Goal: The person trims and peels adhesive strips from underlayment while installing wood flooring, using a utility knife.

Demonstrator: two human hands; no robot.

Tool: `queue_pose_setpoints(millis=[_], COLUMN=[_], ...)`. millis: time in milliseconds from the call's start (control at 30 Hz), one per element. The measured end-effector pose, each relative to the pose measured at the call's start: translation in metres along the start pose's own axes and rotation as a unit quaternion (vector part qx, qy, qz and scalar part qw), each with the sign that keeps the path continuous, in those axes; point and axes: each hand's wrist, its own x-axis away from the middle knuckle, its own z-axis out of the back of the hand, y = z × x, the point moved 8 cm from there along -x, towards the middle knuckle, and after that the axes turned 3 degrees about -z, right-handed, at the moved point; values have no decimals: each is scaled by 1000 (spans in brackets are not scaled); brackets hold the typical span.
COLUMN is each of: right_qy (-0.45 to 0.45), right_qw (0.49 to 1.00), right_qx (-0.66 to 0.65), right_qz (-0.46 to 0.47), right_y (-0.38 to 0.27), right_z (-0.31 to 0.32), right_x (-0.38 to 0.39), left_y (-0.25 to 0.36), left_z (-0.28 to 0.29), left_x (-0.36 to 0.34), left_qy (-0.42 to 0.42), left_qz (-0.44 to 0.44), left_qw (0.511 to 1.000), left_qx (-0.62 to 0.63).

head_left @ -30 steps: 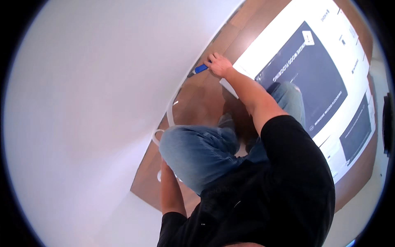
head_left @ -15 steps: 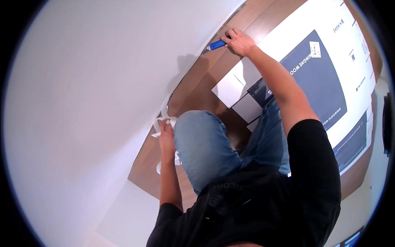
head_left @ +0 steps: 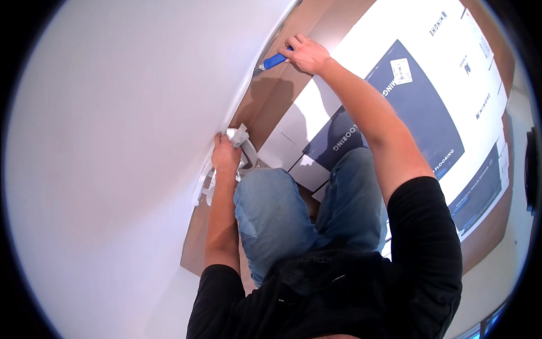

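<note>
My right hand [head_left: 307,55] is closed round a blue-handled tool [head_left: 275,60] with a short metal tip. That tip meets the seam where the white wall [head_left: 141,113] joins the brown wooden floor [head_left: 268,104]; whether it is a blade or a scraper I cannot tell. Lower along the same seam, my left hand [head_left: 226,157] is closed on a crumpled white strip [head_left: 239,135], thin and tape-like. Loops of it hang beside the fingers and trail down along the wall's foot. My fingertips there are partly hidden.
Flattened white and dark-blue cardboard [head_left: 415,107] covers the floor to the right, some of it close to my knees [head_left: 268,198]. The wall runs diagonally along my left side. A dark object [head_left: 530,169] stands at the far right rim.
My left hand has moved forward along the wall with the white strip. The tool in my right hand still touches the seam; the whole view has shifted, so its own movement is unclear.
</note>
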Motion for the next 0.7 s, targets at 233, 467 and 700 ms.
queue_pose_setpoints(millis=[233, 467, 700], right_qy=[-8, -18, -29], right_qw=[1000, 999, 998], right_qx=[-25, -20, -44], right_qz=[-5, -21, -15], right_y=[36, 75, 136], right_z=[2, 20, 53], right_x=[-11, -21, -6], left_y=[-15, 4, 87], left_z=[-10, 11, 18], left_x=[-13, 24, 78], left_qy=[59, 37, -92], left_qz=[90, 48, -24], left_qw=[994, 997, 991], left_qx=[3, 45, 89])
